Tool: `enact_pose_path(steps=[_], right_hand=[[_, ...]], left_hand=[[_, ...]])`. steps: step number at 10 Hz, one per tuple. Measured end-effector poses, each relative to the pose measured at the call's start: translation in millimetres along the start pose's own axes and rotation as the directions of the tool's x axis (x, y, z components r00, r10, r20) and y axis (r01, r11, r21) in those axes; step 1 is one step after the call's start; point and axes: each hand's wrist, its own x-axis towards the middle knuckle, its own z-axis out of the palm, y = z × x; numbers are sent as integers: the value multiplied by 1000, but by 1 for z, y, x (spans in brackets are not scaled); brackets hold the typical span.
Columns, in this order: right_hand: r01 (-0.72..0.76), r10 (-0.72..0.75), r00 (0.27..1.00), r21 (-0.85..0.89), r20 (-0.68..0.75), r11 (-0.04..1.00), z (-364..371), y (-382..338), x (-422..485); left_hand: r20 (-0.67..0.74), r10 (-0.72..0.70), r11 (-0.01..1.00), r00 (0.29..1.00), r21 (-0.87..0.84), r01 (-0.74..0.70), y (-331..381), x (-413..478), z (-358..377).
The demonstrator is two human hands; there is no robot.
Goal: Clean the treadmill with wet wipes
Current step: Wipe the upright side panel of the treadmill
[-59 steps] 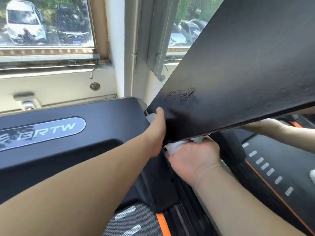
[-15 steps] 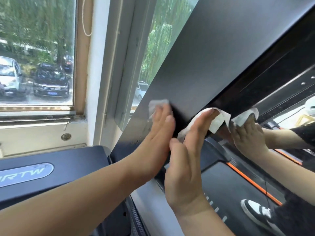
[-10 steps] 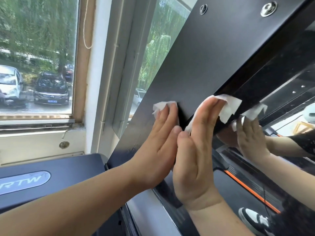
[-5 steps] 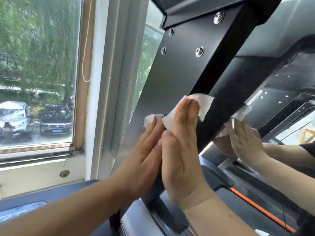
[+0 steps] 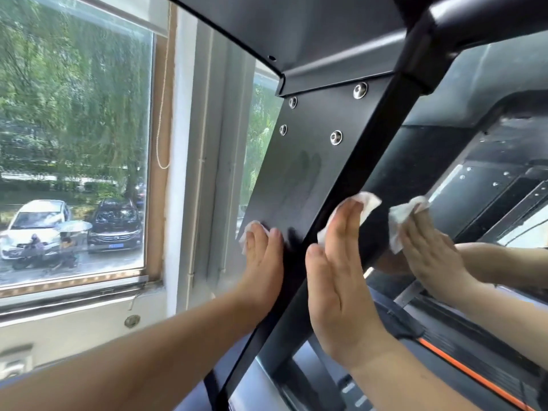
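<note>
The treadmill's black slanted upright [image 5: 299, 176] rises across the middle of the head view, with several silver bolts near its top. My left hand [image 5: 264, 262] lies flat on its outer face, fingers straight, pressing a white wet wipe [image 5: 247, 229] whose edge shows past the fingertips. My right hand [image 5: 338, 271] is flat on the upright's inner side, straight fingers pressing another white wet wipe [image 5: 364, 201]. A damp streak marks the face above my left hand.
A mirror [image 5: 480, 179] to the right reflects my right hand, the wipe and the treadmill deck with its orange stripe [image 5: 471, 378]. A window [image 5: 74, 137] on the left shows parked cars. The console's underside [image 5: 326, 34] hangs overhead.
My view has tilted up along the upright. Both hands slid up the post with the wipes, and my left hand has now dropped lower than my right.
</note>
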Motion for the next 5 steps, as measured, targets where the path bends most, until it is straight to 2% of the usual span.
enact_pose_path(steps=[1, 2, 3, 4, 5], right_hand=[[-14, 16, 998, 31, -68, 999, 16, 10, 8], [-91, 88, 996, 79, 31, 993, 15, 23, 25], [-173, 199, 973, 199, -118, 965, 55, -14, 15], [-352, 414, 910, 523, -2, 776, 20, -93, 21], [-301, 357, 924, 831, 133, 467, -82, -211, 31]], left_hand=[[-43, 32, 999, 999, 27, -31, 32, 21, -1], [-18, 284, 940, 959, 202, -275, 54, 42, -13], [-66, 297, 948, 953, 143, -285, 23, 62, -10], [-144, -68, 991, 987, -121, 51, -33, 52, -4], [-30, -499, 841, 866, -259, 475, -115, 36, -1]])
